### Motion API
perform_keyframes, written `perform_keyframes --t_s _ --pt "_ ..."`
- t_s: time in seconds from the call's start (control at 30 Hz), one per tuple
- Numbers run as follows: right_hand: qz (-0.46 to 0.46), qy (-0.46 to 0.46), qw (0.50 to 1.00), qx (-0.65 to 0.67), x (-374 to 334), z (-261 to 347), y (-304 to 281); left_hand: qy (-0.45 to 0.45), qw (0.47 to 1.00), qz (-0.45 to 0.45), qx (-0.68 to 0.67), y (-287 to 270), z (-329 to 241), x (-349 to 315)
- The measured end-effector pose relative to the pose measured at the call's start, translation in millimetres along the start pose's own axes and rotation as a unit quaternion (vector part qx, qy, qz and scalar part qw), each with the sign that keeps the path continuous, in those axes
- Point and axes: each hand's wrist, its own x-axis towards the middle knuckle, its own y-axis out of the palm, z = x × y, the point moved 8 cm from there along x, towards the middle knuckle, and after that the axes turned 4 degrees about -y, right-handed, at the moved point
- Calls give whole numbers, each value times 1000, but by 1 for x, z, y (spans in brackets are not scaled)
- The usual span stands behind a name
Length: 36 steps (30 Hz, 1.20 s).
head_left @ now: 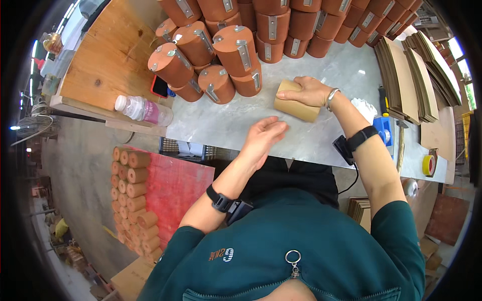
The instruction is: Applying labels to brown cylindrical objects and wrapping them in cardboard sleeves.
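My right hand (309, 92) is closed over a tan cylinder (297, 108) that lies on its side on the grey worktop (201, 123). Its smooth surface looks like brown card or paper; whether it is a tube or wrapped round something, I cannot tell. My left hand (263, 139) hovers at the worktop's near edge, fingers stretched out and nothing in them, a short way left of the cylinder. Behind both hands stand stacked reddish-brown cylinders (236, 50) with metal strips and clips on their sides.
A clear plastic bottle (145, 111) stands left, by a wooden board (108, 60). Flat cardboard stacks (401, 80), a blue tool (382, 129) and yellow tape (428, 165) are at right. Below left, orange-brown rolls (131, 190) are piled beside a red board (181, 183).
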Motion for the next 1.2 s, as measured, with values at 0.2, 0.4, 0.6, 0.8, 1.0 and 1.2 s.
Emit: perform_keyframes --t_s 0.2,0.4,0.6,0.8,1.0,1.2 --pt "-32 10 996 86 -15 -8 11 -34 994 53 -89 37 13 26" --pt "-71 -23 950 304 -55 -24 39 19 995 81 -47 46 9 13" --pt "-148 -78 913 371 -101 -24 59 10 993 117 -2 59 14 -14" --pt "-307 -119 880 342 -130 -30 65 19 980 150 126 65 0 -24" --pt "-358 -265 876 185 -168 28 32 291 895 61 333 74 -38 -33" --pt "-301 -197 903 235 -136 -17 54 276 891 54 356 68 -25 -10"
